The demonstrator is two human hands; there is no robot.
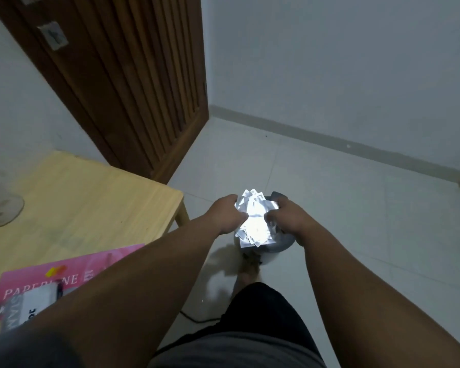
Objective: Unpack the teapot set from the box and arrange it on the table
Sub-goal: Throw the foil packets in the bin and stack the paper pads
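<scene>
My left hand and my right hand both grip a bright white bundle of crumpled packing paper, held out over the floor to the right of the table. Right under the bundle is a round grey container; the paper hides most of it, and I cannot tell whether they touch. No teapot or cup shows anywhere. A pink flat box printed with white letters lies on the near part of the light wooden table, with a grey-and-white package on top of it.
A round pale base stands at the table's left edge. A dark wooden door rises behind the table. The floor is pale tile, with a thin cable near my leg and my foot below the container.
</scene>
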